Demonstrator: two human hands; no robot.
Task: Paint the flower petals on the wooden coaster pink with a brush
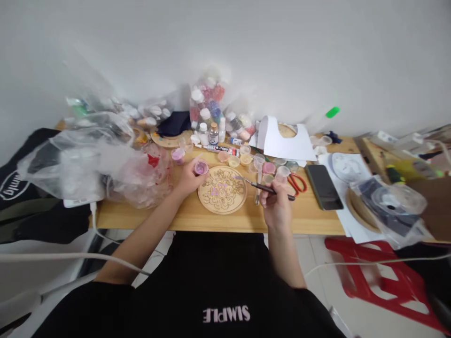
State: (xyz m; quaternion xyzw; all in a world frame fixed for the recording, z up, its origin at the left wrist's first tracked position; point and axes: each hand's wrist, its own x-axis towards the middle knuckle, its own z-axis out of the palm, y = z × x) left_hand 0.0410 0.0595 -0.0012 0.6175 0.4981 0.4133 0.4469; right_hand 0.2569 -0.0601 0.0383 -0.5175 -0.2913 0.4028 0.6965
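Observation:
My left hand (190, 177) is closed around a small cup of purple paint (201, 167), held by the left edge of a round wooden board (222, 206). Engraved floral lines cover the board, and a few petals left of its middle are painted purple. In my right hand (277, 206) is a dark-handled paintbrush (269, 188), gripped between the fingers and pointing left. Its purple-tinted tip sits over the board's right part; whether it touches the wood I cannot tell. Another purple paint cup (178, 156) stands behind my left hand.
Several small paint cups (269, 168) stand behind the board. Orange-handled scissors (297, 184) and a phone (324, 187) lie to the right. Crumpled plastic bags (141, 183) fill the left side. A bag of bottles (207, 101) leans against the wall, near a B-7000 glue tube (222, 149).

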